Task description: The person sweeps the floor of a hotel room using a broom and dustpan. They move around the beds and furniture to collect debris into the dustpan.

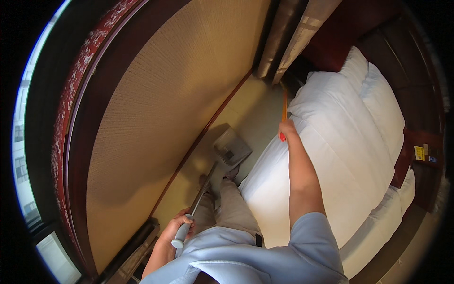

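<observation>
My left hand (181, 227) is closed around the grey grip of a long-handled dustpan (232, 147), whose pan rests on the floor just ahead of my feet. In my right hand (286, 128), stretched forward beside the bed, is an orange stick handle (284, 106) with a red end. The far end of that stick reaches towards the dark gap by the curtains; what it carries there cannot be made out.
On the right stands a bed with a white duvet (319, 142) and pillows (383, 103). A beige textured wall (170, 96) runs along the left. Curtains (298, 39) hang at the far corner. A second bed (376, 227) lies farther right, past a nightstand (408, 142).
</observation>
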Motion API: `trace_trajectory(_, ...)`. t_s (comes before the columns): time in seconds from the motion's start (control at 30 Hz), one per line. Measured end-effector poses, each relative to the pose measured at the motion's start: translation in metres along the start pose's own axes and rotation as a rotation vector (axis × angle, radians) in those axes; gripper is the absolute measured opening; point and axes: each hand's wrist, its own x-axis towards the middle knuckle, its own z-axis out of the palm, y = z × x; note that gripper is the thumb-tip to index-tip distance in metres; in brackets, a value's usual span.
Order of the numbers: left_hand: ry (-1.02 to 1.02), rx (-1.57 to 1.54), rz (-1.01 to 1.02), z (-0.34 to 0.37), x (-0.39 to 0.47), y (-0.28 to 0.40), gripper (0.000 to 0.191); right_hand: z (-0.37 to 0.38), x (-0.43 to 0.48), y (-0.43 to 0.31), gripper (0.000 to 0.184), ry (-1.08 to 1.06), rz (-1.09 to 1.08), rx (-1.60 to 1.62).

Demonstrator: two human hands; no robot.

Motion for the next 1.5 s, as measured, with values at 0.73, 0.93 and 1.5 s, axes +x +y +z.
trace_trajectory(0.73, 0.039, 0.08, 0.02, 0.0, -0.006, -0.001, 0.08, 0.05, 0.028, -0.122, 0.014, 0.303, 0.219, 1.423)
trace_trajectory(0.93, 0.055, 0.067, -0.013, 0.006, -0.01, 0.0, 0.08, 0.043, 0.057, -0.119, 0.011, 0.187, -0.065, 0.698)
trace_trajectory(1.5, 0.085, -0.043, -0.024, -0.006, -0.005, 0.001, 0.076, 0.051, -0.043, 0.084, 0.025, 0.078, -0.097, -0.435)
